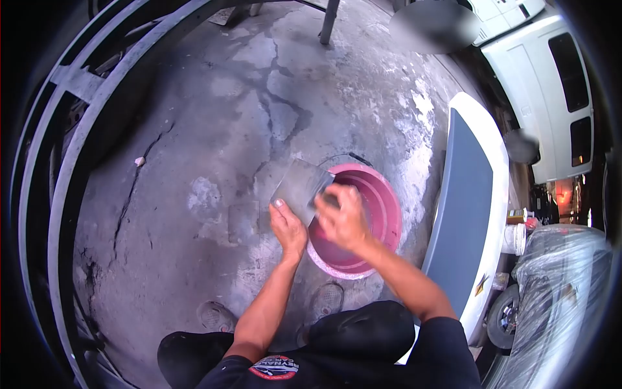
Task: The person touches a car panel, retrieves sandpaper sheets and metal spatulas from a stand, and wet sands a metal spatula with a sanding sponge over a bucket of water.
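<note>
My left hand (289,228) grips a thin grey rectangular sheet (298,186) by its near edge, the thumb on top and the other fingers mostly hidden. At the sheet's right side, my right hand (343,217) has its fingers bent and closed on the edge, where a dark strip shows; motion blurs the fingertips a little. Under the right hand stands a pink bucket (389,211) with liquid in it, its thin wire handle with a dark grip (358,159) lying towards the far side. The sheet partly overlaps the bucket's left rim.
A white-edged panel with a blue-grey face (461,194) stands to the right. Behind it are a white van (538,91), a white pail (514,239) and a plastic-covered vehicle (560,298). A metal frame (61,194) curves along the left. Cracked concrete floor (194,142) lies between.
</note>
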{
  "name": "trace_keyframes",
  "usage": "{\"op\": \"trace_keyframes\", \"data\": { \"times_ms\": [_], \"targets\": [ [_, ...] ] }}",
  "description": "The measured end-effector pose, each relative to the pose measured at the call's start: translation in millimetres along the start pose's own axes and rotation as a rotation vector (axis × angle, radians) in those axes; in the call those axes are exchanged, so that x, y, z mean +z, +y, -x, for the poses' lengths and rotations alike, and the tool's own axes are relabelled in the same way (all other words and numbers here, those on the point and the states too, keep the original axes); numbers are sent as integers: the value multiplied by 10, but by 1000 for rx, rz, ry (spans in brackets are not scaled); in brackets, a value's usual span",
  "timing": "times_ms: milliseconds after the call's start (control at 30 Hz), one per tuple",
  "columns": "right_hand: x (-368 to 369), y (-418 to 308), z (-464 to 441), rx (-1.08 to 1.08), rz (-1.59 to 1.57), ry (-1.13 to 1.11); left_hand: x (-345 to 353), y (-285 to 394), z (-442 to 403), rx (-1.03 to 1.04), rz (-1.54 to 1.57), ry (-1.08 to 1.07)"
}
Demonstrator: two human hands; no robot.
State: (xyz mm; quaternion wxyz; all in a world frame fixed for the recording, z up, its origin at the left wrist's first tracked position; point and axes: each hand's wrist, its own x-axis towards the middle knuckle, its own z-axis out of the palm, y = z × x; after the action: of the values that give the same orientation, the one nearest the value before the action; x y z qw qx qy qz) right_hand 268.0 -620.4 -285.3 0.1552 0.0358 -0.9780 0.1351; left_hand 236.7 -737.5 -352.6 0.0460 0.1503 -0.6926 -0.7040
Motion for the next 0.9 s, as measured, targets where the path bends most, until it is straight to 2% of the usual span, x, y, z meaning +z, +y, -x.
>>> {"op": "trace_keyframes", "data": {
  "times_ms": [33, 200, 267, 300, 367, 433, 500, 567, 633, 700, 800, 833, 900],
  "targets": [
    [8, -79, 60, -104, -40, -20, -4, 9, -12, -3, -5, 8],
    [-57, 126, -153, -9, 70, -9, -2, -69, 2, -22, -30, -21],
    [-91, -77, -8, -187, 32, -59, -4, -24, -26, -20, -62, -17],
    [-78, -39, -19, -178, 28, -71, -31, -22, 14, -24, -92, -29],
    [-79, 174, -182, -17, 134, -55, -31, -87, 18, -57, -75, -51],
    [-84, 98, -185, -26, 136, -27, 18, -72, -6, -78, -49, -59],
    [-79, -160, -13, -159, 19, -84, 11, -31, 3, 12, 3, 4],
    [-68, -76, -27, -139, 26, -103, -50, -18, 42, -36, -57, -22],
    [3, 268, -232, 103, 111, -2, -33, -17, 26, -56, -95, -52],
    [55, 254, -219, 95, 119, 45, -3, -44, 5, -12, -37, -15],
    [125, -42, 46, -78, -50, 50, -19, -9, 28, -25, -42, -25],
    [124, 138, -73, 22, 89, 42, 1, -13, 15, -19, -35, -33],
    [132, 315, -221, 139, 81, 153, -34, -22, 33, -88, -94, -45]
  ]
}}
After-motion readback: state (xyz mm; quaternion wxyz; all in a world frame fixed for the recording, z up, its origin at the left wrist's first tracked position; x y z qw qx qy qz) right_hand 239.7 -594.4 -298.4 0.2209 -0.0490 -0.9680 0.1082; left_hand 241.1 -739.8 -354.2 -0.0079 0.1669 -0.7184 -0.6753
